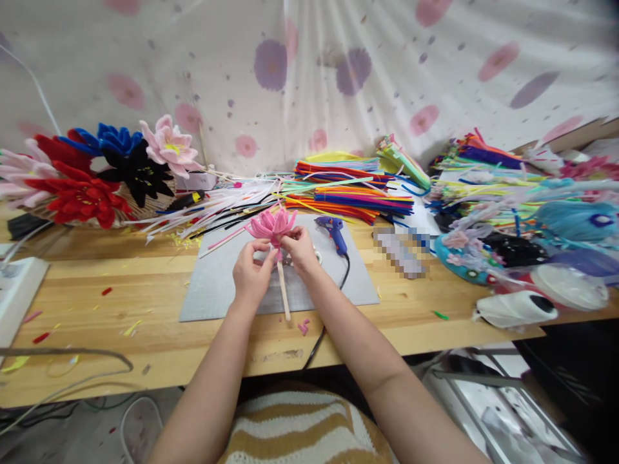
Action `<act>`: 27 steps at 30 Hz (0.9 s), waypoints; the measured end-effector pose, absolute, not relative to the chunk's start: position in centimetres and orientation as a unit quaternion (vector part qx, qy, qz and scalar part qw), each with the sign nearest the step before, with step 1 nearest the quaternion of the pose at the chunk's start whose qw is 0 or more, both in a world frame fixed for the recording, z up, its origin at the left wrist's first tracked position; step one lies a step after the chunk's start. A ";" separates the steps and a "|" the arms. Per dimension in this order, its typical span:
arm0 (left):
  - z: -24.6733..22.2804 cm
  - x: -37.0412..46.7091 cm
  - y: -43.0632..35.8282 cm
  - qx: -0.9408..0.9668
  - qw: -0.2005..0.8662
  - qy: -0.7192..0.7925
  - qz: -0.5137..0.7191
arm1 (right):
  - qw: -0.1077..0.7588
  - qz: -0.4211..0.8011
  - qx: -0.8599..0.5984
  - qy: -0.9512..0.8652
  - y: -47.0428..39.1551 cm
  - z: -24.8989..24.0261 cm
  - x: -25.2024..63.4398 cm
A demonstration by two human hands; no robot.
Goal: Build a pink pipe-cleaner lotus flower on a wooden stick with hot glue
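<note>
A pink pipe-cleaner flower (271, 225) on a pale wooden stick (283, 290) stands between my hands, over a grey mat (217, 283). My left hand (253, 270) is closed, its thumb and fingers pinching the base of the flower from the left. From the right, my right hand (300, 248) pinches the same base, just under the petals. The lower end of the stick points toward me. A blue glue gun (333, 233) lies on the mat to the right of my right hand. Something partly hidden sits behind my right fingers.
Bundles of coloured pipe cleaners (353, 193) lie along the back. Finished flowers (91, 200) fill the left rear. A white thread spool (515, 309) and a blue decorated piece (461, 258) are on the right. A power strip (19, 296) stands far left; the glue gun's cord (316, 348) crosses the front edge.
</note>
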State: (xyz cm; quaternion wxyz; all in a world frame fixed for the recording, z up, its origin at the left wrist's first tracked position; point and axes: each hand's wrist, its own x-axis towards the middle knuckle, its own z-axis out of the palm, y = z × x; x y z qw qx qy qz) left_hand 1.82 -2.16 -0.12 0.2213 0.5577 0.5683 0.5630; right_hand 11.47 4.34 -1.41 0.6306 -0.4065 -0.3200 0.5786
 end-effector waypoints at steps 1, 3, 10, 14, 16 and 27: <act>-0.2 1.8 -2.2 0.579 0.200 0.564 0.554 | 0.631 0.579 -0.406 -0.318 4.3 -1.3 11.5; -0.3 1.8 -2.3 0.617 0.168 0.556 0.531 | 0.630 0.581 -0.407 -0.315 4.3 -1.2 11.5; -1.1 1.6 -2.2 0.665 0.100 0.557 0.486 | 0.634 0.585 -0.404 -0.306 4.3 -1.1 11.5; -1.3 1.6 -2.1 0.674 0.078 0.554 0.482 | 0.633 0.580 -0.407 -0.311 4.4 -1.3 11.5; -1.4 1.7 -2.1 0.678 0.071 0.554 0.477 | 0.633 0.581 -0.404 -0.314 4.4 -1.4 11.6; -1.7 1.9 -2.1 0.655 0.059 0.498 0.564 | 0.629 0.577 -0.421 -0.307 4.2 -1.1 11.7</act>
